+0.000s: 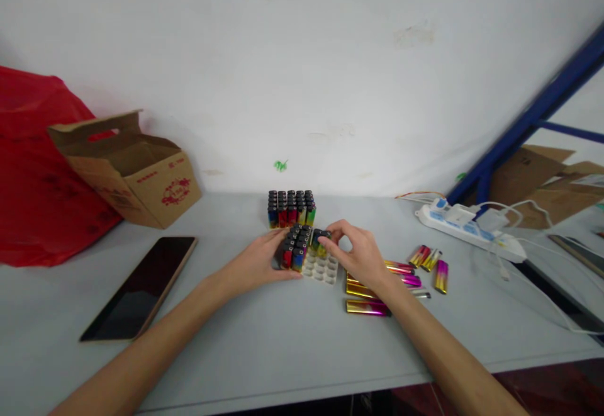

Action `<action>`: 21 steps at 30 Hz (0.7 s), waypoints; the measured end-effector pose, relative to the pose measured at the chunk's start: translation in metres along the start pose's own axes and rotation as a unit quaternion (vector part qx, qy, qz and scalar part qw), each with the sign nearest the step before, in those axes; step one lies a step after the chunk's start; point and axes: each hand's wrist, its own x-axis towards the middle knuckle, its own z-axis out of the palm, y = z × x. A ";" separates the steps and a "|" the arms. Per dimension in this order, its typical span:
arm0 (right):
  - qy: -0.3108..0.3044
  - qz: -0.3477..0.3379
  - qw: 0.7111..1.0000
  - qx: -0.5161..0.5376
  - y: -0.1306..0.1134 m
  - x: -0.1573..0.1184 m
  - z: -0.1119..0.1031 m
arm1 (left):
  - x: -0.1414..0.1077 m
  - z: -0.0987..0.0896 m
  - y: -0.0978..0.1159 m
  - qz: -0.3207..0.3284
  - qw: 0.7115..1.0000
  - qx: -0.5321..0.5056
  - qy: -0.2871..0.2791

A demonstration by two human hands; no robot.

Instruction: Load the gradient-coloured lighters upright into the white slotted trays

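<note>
A pale tray (325,272) with round holes sits on the table, its left part filled with several upright lighters (298,253) with black tops. My left hand (257,260) is closed around the tray's left side, thumb at the front corner and fingers behind. My right hand (357,253) pinches a yellow-green lighter (321,249) with a black top over the tray's back right part; another black top shows close beside it. Whether that lighter is seated in a hole, I cannot tell. Loose shiny lighters (367,308) lie to the right, partly under my right forearm.
A full block of upright lighters (291,209) stands behind the tray. More short lighters (440,276) lie farther right, near a white power strip (472,232) with cables. On the left are a dark tablet (141,287), an open cardboard box (155,183) and a red bag (42,170).
</note>
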 end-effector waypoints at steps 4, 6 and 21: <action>-0.013 0.034 0.998 0.043 -0.001 -0.001 0.001 | 0.000 0.000 0.000 -0.003 1.000 0.001 -0.003; -0.031 0.061 0.996 0.064 -0.003 0.000 0.002 | 0.000 0.000 0.001 0.002 1.000 -0.002 0.000; -0.130 0.104 0.985 -0.036 0.004 0.002 -0.002 | 0.000 -0.001 -0.002 -0.008 1.000 0.006 0.006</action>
